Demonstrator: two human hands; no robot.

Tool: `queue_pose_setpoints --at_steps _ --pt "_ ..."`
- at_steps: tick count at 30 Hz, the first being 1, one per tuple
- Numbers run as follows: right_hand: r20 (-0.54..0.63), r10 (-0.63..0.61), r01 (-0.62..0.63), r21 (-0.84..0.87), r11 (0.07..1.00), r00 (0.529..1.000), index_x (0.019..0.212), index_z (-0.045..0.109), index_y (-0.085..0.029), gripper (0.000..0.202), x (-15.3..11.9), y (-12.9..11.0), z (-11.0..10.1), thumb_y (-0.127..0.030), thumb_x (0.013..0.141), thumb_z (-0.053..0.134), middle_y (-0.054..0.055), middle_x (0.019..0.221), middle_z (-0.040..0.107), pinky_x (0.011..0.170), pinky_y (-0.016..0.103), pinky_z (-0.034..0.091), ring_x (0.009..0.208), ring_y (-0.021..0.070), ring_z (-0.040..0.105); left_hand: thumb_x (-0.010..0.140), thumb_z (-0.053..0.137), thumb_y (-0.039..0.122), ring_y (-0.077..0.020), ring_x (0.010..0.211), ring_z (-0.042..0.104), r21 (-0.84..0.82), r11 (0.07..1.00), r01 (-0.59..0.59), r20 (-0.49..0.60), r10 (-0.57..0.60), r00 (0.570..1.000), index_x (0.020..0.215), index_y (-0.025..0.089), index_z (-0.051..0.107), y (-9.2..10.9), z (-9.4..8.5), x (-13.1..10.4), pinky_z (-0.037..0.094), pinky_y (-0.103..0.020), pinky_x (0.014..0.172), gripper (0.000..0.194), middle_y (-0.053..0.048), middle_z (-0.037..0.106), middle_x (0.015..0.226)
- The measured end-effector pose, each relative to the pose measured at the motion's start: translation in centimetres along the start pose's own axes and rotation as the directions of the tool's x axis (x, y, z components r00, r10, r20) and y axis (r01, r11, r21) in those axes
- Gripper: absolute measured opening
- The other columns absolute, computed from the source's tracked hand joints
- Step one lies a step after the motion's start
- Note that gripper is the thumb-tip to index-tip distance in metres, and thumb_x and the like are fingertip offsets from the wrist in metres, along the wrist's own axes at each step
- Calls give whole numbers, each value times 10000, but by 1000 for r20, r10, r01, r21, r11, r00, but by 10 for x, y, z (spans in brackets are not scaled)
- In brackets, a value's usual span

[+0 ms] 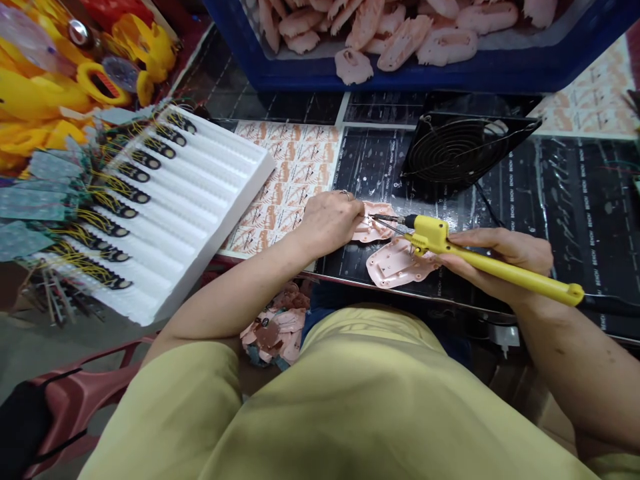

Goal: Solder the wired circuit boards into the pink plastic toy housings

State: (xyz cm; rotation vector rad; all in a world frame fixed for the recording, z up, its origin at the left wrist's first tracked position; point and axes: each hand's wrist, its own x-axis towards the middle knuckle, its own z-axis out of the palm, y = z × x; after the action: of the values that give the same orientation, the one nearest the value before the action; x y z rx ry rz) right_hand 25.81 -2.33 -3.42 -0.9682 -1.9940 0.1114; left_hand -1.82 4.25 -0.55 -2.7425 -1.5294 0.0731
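pink shell lies near the table's front edge.

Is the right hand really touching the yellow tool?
Touching. The head view shows the right hand gripping the yellow tool, with fingers pressed against its handle.

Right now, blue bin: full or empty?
Not empty: pink shells lie inside the blue bin. Whether full, cannot tell: far side out of frame.
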Motion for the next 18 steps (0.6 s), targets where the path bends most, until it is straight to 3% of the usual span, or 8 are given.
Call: queue_pose_setpoints --at_steps 5,12,18 --pt "39 -60 57 81 995 997 938 685 -285 219 7 2 -2 -230 797 843 -11 841 781 602 225 629 696 173 755 862 527 142 -257 832 692 81 993 -82 9 82 997 880 138 777 2 -3 5 464 -336 666 250 -121 754 870" --pt "112 -85 65 176 982 990 961 712 -296 251 10 14 -5 -288 767 872 -18 903 788 657 274 657 732 184 761 840 551 145 -249 772 674 117 990 -78 32 75 997 842 128 779 8 -13 10 439 -324 634 228 -124 723 781" --pt "-82 -5 12 82 997 997 971 726 -276 277 0 15 -15 -230 743 877 10 869 780 596 296 638 729 218 758 794 582 139 -230 748 663 126 988 -84 37 80 996 799 145 762 8 -13 16 453 -320 649 180 -93 699 741"
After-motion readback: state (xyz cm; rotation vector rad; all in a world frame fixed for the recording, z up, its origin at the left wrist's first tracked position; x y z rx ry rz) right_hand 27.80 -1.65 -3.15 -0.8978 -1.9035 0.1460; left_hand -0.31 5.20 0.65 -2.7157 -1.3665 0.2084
